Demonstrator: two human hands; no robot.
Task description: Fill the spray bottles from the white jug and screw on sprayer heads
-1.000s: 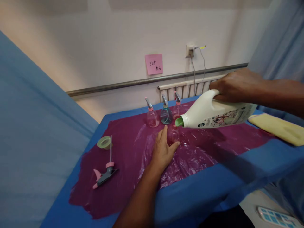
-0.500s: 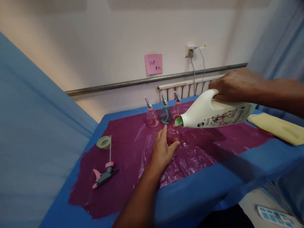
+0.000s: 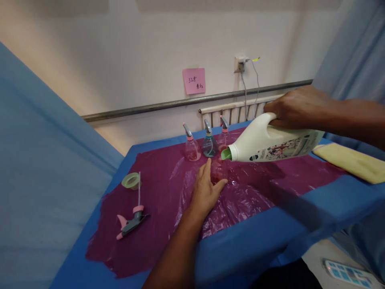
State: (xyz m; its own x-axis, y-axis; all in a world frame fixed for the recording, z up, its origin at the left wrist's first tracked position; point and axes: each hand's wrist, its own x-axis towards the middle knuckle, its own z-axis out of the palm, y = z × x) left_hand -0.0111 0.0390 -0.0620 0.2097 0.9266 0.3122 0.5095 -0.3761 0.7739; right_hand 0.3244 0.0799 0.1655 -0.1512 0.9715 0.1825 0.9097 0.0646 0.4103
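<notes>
My right hand [image 3: 293,105] grips the handle of a large cream jug [image 3: 255,140], tilted so its green-lined mouth is over the top of a clear pink bottle [image 3: 219,171]. Around the left side of that open bottle my left hand [image 3: 208,186] is curved, fingers and thumb apart against it. Whether liquid is flowing is too small to tell. Behind stand a pink spray bottle [image 3: 193,149], a teal spray bottle [image 3: 209,145] and another pink one [image 3: 223,138]. A grey and pink spray head [image 3: 134,222] with its tube lies at the left.
A green cap [image 3: 131,181] sits on the purple plastic sheet [image 3: 162,192] near the spray head. At the right lies a folded yellow cloth [image 3: 353,162]. The wall has a socket [image 3: 240,64] with cables and a pink note [image 3: 194,81]. Blue curtains hang on both sides.
</notes>
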